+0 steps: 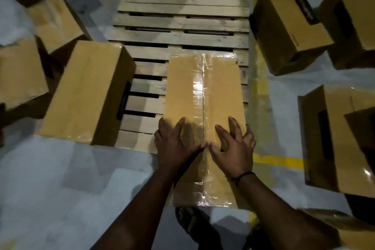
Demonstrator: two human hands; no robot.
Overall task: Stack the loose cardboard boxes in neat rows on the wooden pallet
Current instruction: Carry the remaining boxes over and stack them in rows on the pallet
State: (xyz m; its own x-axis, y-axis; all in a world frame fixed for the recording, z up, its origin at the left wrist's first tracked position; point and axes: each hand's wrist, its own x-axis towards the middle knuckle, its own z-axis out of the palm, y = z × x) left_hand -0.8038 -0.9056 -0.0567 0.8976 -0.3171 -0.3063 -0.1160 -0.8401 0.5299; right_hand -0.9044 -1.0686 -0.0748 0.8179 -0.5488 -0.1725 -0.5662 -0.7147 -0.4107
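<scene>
Now both hands lie flat on top of the taped cardboard box (205, 107), the left hand (174, 146) and the right hand (233, 148) with fingers spread, holding nothing in a closed grip. This box lies on the near right part of the wooden pallet (180, 26). A second box (85, 93) stands at the pallet's left edge, and other boxes (288, 26) lie on the floor around.

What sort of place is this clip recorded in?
Probably a warehouse or packing floor: a slatted wooden pallet lies on a grey concrete floor with a yellow painted floor line, and taped brown cardboard boxes stand all around it.
</scene>
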